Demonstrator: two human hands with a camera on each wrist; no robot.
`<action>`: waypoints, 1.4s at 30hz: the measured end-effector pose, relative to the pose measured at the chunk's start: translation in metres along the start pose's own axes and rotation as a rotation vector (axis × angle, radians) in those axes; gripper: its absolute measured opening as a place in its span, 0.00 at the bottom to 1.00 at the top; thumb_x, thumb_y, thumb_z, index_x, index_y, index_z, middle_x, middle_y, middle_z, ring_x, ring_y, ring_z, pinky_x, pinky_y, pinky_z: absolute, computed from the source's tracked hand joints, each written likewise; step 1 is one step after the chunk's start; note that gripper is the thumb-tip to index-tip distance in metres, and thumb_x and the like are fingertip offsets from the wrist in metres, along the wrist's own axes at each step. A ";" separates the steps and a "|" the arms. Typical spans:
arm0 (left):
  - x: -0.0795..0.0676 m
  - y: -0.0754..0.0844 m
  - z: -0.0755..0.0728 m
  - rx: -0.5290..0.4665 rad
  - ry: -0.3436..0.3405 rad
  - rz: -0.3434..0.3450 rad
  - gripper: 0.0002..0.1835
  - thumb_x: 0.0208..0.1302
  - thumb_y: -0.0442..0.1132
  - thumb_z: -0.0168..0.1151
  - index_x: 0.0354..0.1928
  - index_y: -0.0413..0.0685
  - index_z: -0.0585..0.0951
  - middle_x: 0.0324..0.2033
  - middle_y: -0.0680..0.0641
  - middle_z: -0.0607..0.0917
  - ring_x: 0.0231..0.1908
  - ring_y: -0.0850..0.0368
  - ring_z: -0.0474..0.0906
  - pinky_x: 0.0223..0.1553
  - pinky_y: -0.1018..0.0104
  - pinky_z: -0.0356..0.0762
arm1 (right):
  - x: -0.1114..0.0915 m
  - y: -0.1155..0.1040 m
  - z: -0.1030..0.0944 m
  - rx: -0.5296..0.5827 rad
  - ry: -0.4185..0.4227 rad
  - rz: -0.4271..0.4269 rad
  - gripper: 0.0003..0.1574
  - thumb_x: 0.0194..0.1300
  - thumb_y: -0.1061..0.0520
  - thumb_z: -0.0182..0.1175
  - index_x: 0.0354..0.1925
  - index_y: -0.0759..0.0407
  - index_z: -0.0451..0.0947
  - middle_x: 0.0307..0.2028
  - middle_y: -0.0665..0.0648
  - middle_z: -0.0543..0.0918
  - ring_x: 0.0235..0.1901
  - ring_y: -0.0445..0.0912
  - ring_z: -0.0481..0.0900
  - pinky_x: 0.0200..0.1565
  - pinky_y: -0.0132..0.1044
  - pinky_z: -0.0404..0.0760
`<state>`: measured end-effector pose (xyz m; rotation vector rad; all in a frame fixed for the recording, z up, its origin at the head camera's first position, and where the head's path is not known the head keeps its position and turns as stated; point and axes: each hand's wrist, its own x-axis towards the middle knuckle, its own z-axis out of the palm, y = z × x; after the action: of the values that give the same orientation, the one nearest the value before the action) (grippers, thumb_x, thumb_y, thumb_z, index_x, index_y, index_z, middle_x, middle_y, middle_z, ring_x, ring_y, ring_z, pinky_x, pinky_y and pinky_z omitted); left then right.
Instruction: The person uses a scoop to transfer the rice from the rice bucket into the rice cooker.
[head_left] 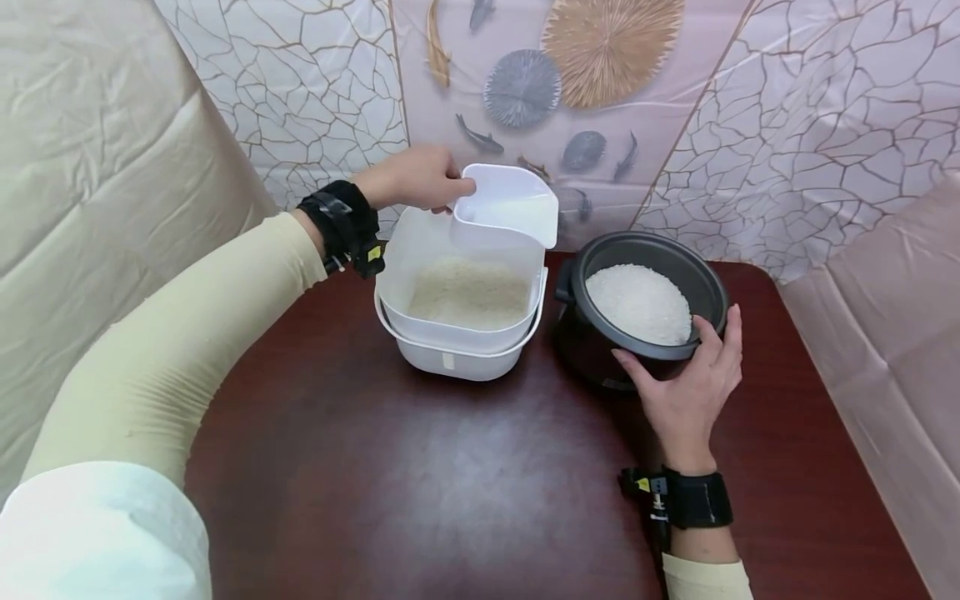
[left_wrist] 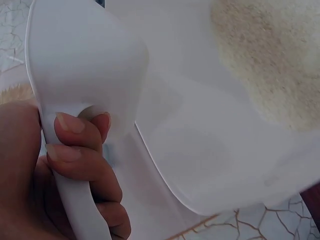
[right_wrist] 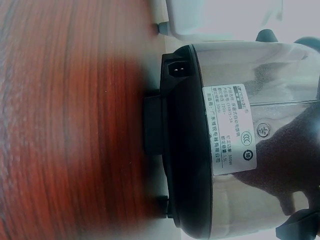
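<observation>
My left hand (head_left: 420, 179) grips the handle of a white plastic scoop (head_left: 510, 200) over the back of a white rice bin (head_left: 461, 340). In the left wrist view, its fingers (left_wrist: 82, 162) curl round the scoop's handle. Rice (head_left: 468, 292) covers the bin's floor, and the scoop overlaps the bin's far rim in the head view. To the right stands a dark rice cooker (head_left: 708, 287) with a mound of white rice (head_left: 637, 304) inside. My right hand (head_left: 690, 392) holds the cooker at its near right rim, thumb on the outside and fingers at the edge.
Under everything is a dark reddish-brown table (head_left: 450, 467). A patterned curtain (head_left: 315, 92) hangs close behind the bin and cooker. The bin's carrying handle (head_left: 531, 329) hangs down across its front. A label (right_wrist: 230, 130) and power socket (right_wrist: 179, 69) show on the cooker's near side.
</observation>
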<state>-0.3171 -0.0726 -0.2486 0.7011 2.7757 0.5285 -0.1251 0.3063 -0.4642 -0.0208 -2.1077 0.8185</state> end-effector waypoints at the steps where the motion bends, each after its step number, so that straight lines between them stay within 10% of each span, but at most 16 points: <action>1: -0.001 -0.001 0.000 0.000 0.002 -0.001 0.25 0.76 0.50 0.49 0.19 0.48 0.77 0.16 0.52 0.77 0.26 0.54 0.74 0.31 0.64 0.66 | 0.000 0.001 0.000 0.001 0.001 0.002 0.66 0.43 0.27 0.83 0.68 0.60 0.70 0.83 0.52 0.54 0.80 0.51 0.52 0.70 0.69 0.52; 17: -0.011 -0.029 -0.008 0.112 -0.172 -0.080 0.28 0.79 0.58 0.47 0.29 0.45 0.82 0.21 0.52 0.81 0.26 0.57 0.75 0.36 0.61 0.70 | 0.002 0.000 0.000 -0.007 0.002 -0.007 0.66 0.43 0.26 0.82 0.68 0.61 0.70 0.83 0.53 0.54 0.80 0.51 0.52 0.70 0.70 0.53; 29: -0.017 -0.007 -0.004 0.265 -0.270 -0.210 0.20 0.78 0.53 0.48 0.36 0.45 0.77 0.23 0.52 0.82 0.26 0.55 0.73 0.42 0.59 0.70 | 0.002 0.001 -0.001 -0.006 0.002 0.000 0.66 0.42 0.28 0.83 0.68 0.61 0.71 0.83 0.52 0.54 0.80 0.51 0.52 0.70 0.69 0.52; 42: -0.011 0.038 0.048 0.727 0.024 -0.125 0.11 0.74 0.38 0.57 0.40 0.40 0.86 0.39 0.41 0.87 0.41 0.46 0.84 0.45 0.48 0.84 | -0.001 0.000 0.001 -0.009 0.008 0.003 0.66 0.40 0.29 0.84 0.67 0.61 0.71 0.82 0.52 0.55 0.80 0.52 0.54 0.69 0.71 0.54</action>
<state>-0.2774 -0.0327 -0.2759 0.6326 2.9847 -0.5344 -0.1250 0.3052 -0.4650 -0.0325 -2.1040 0.8096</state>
